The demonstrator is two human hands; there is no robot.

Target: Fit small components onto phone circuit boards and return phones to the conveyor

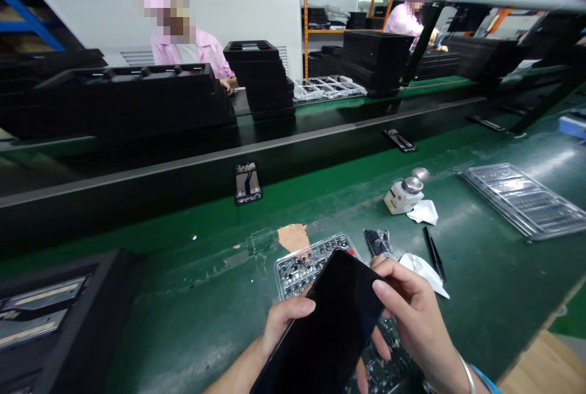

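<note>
A black smartphone (336, 315), its dark screen facing up, lies tilted in my two hands above the bench. My left hand (286, 318) wraps it from below, thumb on the left edge and fingertips showing past the right edge. With thumb and fingers, my right hand (412, 302) grips the upper right corner. Partly hidden under the phone is a clear plastic tray (293, 269) of small parts. Beside my right hand lie a small black packet (376, 241), a white cloth (423, 272) and black tweezers (434, 254).
A dispenser bottle (405, 194) with an open metal lid stands beyond the cloth. Clear trays (526, 199) are stacked at right, a black foam tray (105, 296) at left. Opened phones (248, 183) lie along the dark conveyor (183, 177). Two people in pink work beyond, near black tray stacks (260, 83).
</note>
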